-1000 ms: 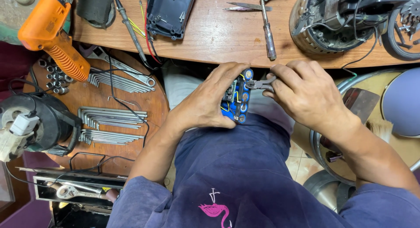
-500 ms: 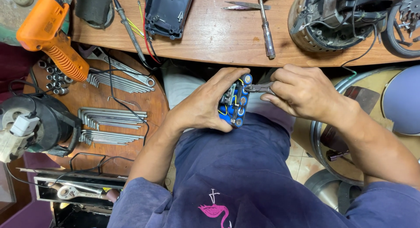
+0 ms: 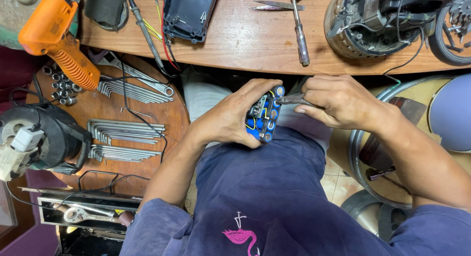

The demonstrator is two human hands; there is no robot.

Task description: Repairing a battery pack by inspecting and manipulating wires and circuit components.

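Two bare hands are working on a blue battery pack of round cells [image 3: 265,116] above the person's lap.

The left hand [image 3: 234,118] is cupping the pack, its fingers curling around it, just below the wooden counter [image 3: 245,40]. The right hand [image 3: 341,101] is squeezing slim metal pliers [image 3: 293,100], fingers pressing together around the handles, the tips touching the pack's upper end. An orange heat gun [image 3: 56,37] is lying well apart at the left.

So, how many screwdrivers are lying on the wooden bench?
2. One screwdriver lies near the bench's middle, above the right hand; a dark one lies at the left beside the black casing. Others may be hidden.
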